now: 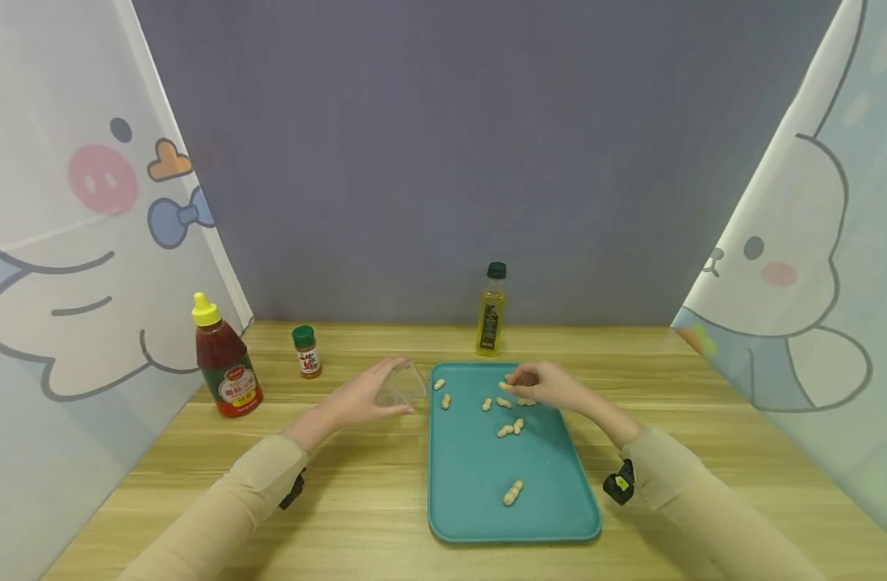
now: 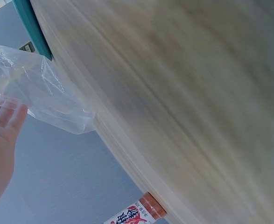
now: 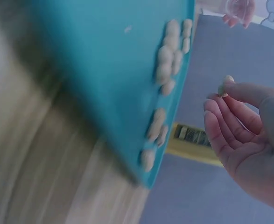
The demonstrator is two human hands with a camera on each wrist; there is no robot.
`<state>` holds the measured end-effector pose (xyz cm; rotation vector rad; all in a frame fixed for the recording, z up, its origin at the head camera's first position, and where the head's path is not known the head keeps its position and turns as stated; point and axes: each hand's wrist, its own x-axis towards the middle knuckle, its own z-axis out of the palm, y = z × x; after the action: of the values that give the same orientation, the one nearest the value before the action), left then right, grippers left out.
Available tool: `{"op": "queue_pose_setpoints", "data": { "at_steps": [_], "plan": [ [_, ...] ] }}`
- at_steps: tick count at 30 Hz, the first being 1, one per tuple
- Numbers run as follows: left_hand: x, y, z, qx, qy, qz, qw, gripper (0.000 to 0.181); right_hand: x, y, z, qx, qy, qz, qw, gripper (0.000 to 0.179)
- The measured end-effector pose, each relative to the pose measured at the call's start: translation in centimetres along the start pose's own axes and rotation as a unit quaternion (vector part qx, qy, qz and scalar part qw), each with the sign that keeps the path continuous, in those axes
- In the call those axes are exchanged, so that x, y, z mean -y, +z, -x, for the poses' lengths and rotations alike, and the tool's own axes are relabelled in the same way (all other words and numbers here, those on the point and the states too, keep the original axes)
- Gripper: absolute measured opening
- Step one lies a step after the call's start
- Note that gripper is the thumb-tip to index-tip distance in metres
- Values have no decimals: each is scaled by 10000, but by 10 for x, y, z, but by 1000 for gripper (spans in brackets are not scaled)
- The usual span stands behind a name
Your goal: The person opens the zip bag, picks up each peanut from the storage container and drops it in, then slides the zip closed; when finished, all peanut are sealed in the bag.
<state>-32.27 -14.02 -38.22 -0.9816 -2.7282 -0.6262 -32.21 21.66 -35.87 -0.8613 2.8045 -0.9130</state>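
My left hand (image 1: pixel 359 397) holds a clear plastic bag (image 2: pixel 43 91) just off the left edge of a teal tray (image 1: pixel 479 468). In the left wrist view its fingers lie at the bag's rim. Over the tray's far right part, my right hand (image 1: pixel 555 387) pinches a peanut (image 3: pixel 225 87) between thumb and fingertips, raised above the tray. Unshelled peanuts lie scattered on the tray, mostly in its far half. One peanut (image 1: pixel 512 493) sits apart near the front. The right hand partly covers a few at the far right.
A bottle of yellow oil (image 1: pixel 491 311) stands behind the tray. To the left are a red sauce bottle (image 1: pixel 228 367) with a yellow cap and a small green-capped spice jar (image 1: pixel 307 353). A grey panel (image 1: pixel 443 161) rises behind the wooden table (image 1: pixel 356 516).
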Motion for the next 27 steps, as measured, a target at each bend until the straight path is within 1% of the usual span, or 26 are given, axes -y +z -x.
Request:
{"op": "queue_pose_setpoints", "data": {
  "at_steps": [9,14,17,19,23,27],
  "plan": [
    [-1,1,1,27,-9,38,10000,87,29,14,-22,-242,-380,10,9990,21],
    [-1,2,1,49,-18,76,10000,88,46,24,-35,-300,-669,-177,9971,19],
    [-2,2,1,39,-70,138,9999,86,54,31,-44,-231,-800,-333,9960,19],
    [-3,2,1,20,-113,173,9998,84,60,35,-49,-174,-813,-459,9955,18],
    [-3,3,1,-7,-146,217,9997,83,69,41,-59,-99,-950,-586,9937,17],
    [-4,3,2,18,-116,259,9996,83,76,49,-66,-78,-1087,-455,9930,18]
  ]
}}
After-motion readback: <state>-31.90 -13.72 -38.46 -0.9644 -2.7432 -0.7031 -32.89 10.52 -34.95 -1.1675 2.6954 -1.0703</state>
